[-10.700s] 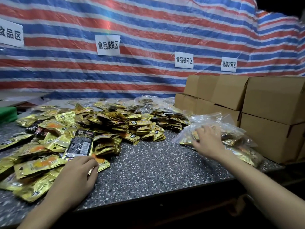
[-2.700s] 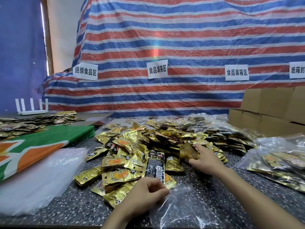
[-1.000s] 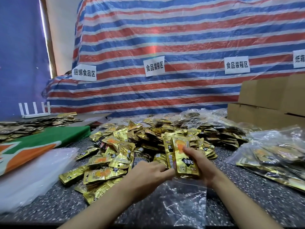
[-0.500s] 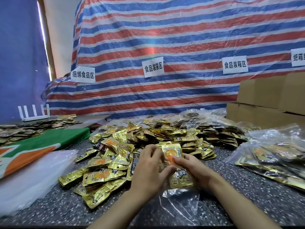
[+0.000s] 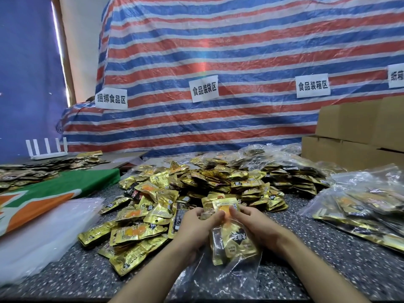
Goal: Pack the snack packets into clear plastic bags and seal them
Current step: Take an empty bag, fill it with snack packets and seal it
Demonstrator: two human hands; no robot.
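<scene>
My left hand [image 5: 194,230] grips the mouth of a clear plastic bag [image 5: 220,278] that hangs down to the speckled table. My right hand [image 5: 255,228] holds a few gold snack packets [image 5: 231,241], their lower halves inside the bag and their tops sticking out above my fingers. A big loose pile of gold packets [image 5: 175,197] lies just behind and to the left of my hands.
Filled clear bags [image 5: 360,204] lie at the right, cardboard boxes [image 5: 354,136] behind them. A stack of empty clear bags [image 5: 41,235] and a green and orange sheet [image 5: 50,193] are at the left. A striped tarp with paper signs forms the back wall.
The packets have slid further down into the bag. Before that, my right hand lifted them from the pile and my left hand opened the bag.
</scene>
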